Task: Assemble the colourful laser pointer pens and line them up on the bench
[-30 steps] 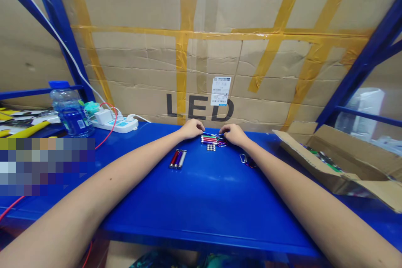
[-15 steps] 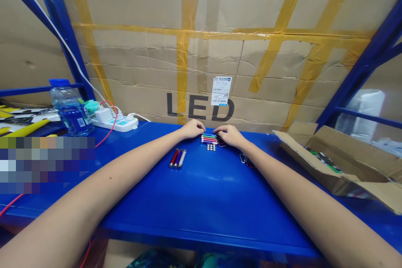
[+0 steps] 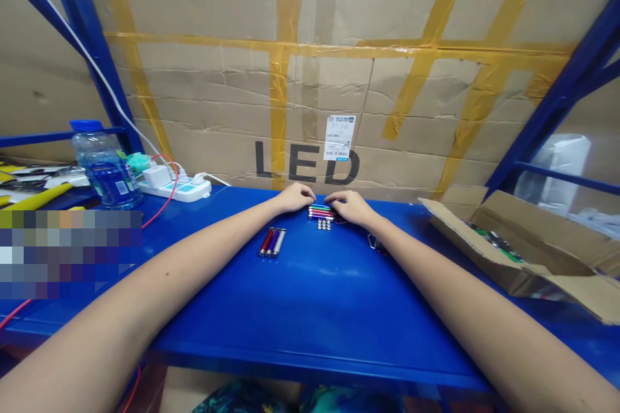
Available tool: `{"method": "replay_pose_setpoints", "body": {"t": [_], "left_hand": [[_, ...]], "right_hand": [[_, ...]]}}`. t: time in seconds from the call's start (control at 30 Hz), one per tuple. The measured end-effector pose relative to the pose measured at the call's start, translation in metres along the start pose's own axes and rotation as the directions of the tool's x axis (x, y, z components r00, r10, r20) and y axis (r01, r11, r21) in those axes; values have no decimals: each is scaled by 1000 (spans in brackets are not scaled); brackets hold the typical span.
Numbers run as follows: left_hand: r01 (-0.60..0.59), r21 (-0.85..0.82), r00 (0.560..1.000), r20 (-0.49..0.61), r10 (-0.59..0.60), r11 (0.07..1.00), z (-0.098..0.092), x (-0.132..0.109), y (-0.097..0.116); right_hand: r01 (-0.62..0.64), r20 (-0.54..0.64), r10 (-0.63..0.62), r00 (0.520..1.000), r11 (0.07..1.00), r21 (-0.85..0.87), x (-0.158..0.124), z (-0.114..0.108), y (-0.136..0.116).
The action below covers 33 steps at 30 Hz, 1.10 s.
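My left hand [image 3: 296,198] rests at the far side of the table, fingers curved but apart, by the left end of a row of slim coloured metal tubes [image 3: 320,212] that look like mini flashlights. At the row's right end is my right hand [image 3: 352,207], its fingers loosely stretched over that end. Whether the fingertips touch the tubes is hard to tell. Just in front of the row sit several small silver round pieces [image 3: 324,224]. Nearer me lie upright-pointing red, purple and silver tubes [image 3: 272,242] side by side. A carabiner clip [image 3: 372,241] shows beside my right forearm.
An open cardboard box [image 3: 533,271] with similar tubes stands at right. To the left are a blue-capped bottle [image 3: 107,168], a white power strip [image 3: 186,190] and a red cable [image 3: 167,203]. A large cardboard sheet [image 3: 217,90] closes off the back of the blue table [image 3: 310,310].
My right hand's fingers have shifted slightly left over the row of tubes. My left hand stays by the row's left end. The whole view has moved a little.
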<state>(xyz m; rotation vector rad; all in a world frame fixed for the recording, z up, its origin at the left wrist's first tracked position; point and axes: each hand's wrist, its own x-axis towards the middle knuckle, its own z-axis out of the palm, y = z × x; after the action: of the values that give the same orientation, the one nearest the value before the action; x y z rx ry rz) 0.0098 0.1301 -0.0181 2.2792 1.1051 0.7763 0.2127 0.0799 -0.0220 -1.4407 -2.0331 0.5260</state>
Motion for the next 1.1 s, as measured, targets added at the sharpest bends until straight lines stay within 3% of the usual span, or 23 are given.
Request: {"method": "replay_pose_setpoints", "body": {"t": [0.17, 0.23, 0.3, 0.4, 0.5, 0.6, 0.7, 0.9, 1.1], "left_hand": [[84, 15, 995, -61, -83, 996, -12, -14, -1], [89, -2, 996, 14, -89, 996, -23, -24, -2], [57, -2, 987, 147, -56, 998, -37, -36, 0], [23, 12, 924, 382, -26, 1000, -57, -51, 10], [14, 36, 847, 531, -31, 999, -67, -60, 24], [12, 92, 785, 616, -66, 996, -69, -62, 34], [0, 150, 755, 648, -98, 989, -68, -62, 36], [-47, 233, 767, 632, -115, 971, -67, -61, 32], [-56, 253, 802, 588, -107, 966, -63, -59, 32]], "right_hand": [[205, -131, -231, 964, 961, -189, -14, -6, -20], [303, -74, -323, 944, 932, -199, -29, -5, -42], [380, 99, -369, 924, 914, -140, -46, 2, -68], [485, 276, -439, 855, 865, -127, -64, 17, -98], [528, 301, -481, 823, 844, -93, -70, 29, -106], [543, 325, -492, 808, 835, -86, -69, 33, -100], [573, 337, -512, 790, 813, -106, -70, 33, -96], [573, 314, -500, 807, 791, -215, -75, 40, -101], [453, 230, -393, 890, 820, -351, -77, 44, -104]]}}
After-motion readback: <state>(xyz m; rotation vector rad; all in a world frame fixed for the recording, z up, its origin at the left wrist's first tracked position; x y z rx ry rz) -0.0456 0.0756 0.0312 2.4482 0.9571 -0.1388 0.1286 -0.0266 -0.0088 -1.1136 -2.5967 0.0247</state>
